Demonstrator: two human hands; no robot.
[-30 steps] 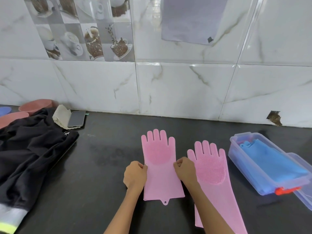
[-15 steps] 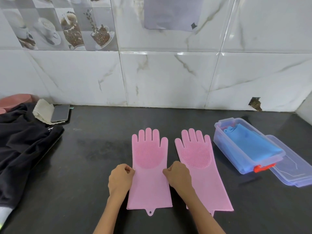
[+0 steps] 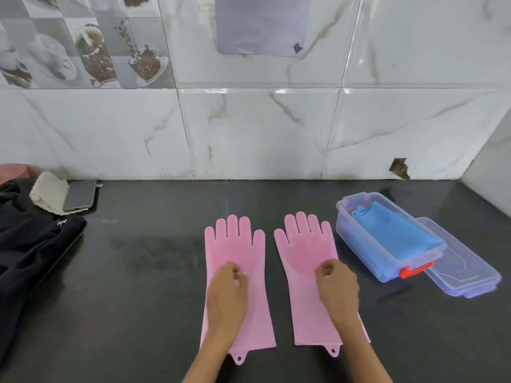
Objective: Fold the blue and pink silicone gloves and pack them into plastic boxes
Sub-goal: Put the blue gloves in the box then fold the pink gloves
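Two pink silicone gloves lie flat, fingers toward the wall, side by side on the black counter (image 3: pixel 154 272). My left hand (image 3: pixel 226 294) rests on the left pink glove (image 3: pixel 235 241) with its fingers curled under. My right hand (image 3: pixel 338 288) rests likewise on the right pink glove (image 3: pixel 304 241), fingers curled. No fold of glove shows inside either hand. To the right stands a clear plastic box (image 3: pixel 356 244) with a red clasp, holding the folded blue gloves (image 3: pixel 392 233). Its lid (image 3: pixel 464 269) lies beside it.
A black garment (image 3: pixel 30 250) covers the counter's left side. Behind it lie a phone (image 3: pixel 80 194), a crumpled cloth (image 3: pixel 48 189) and a pink bowl (image 3: pixel 11 172). The tiled wall runs along the back, with a side wall at far right.
Both hands let go of the left glove's edges. The left hand slid onto the left glove and the right hand moved over onto the right glove. The camera came closer.
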